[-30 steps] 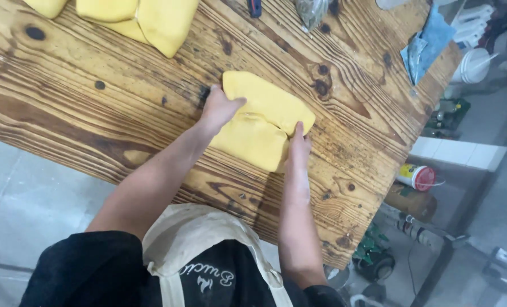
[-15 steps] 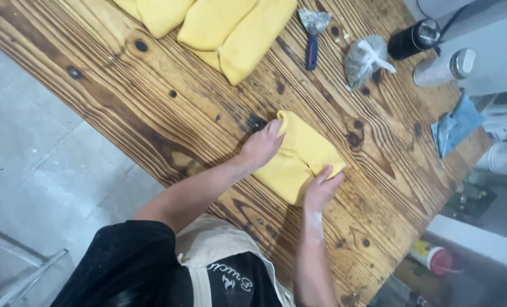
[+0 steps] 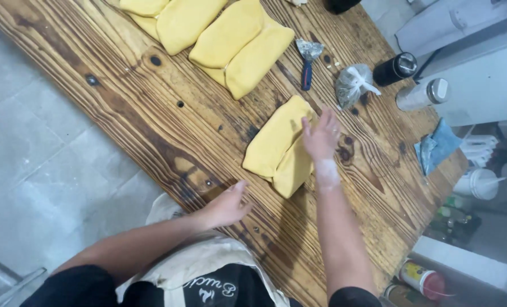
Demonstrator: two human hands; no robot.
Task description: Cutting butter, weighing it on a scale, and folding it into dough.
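Note:
A folded yellow cloth [image 3: 276,145] lies on the dark-grained wooden table [image 3: 168,119]. My right hand [image 3: 320,136] rests flat on the cloth's right edge, fingers spread. My left hand [image 3: 226,206] hovers open near the table's front edge, apart from the cloth and holding nothing. Further back lie several more folded yellow cloths [image 3: 239,45] in a row.
Behind the cloth lie a blue-handled tool [image 3: 307,68] and a knotted clear plastic bag [image 3: 353,84]. A black bottle [image 3: 394,69] and a silver bottle [image 3: 422,94] lie at the far edge, beside a blue rag [image 3: 437,146]. Cans and bottles stand on the floor at right.
My left hand has lifted off the folded cloth and drawn back toward the table's front edge. My right hand has slid up along the cloth's right side. The camera view has shifted.

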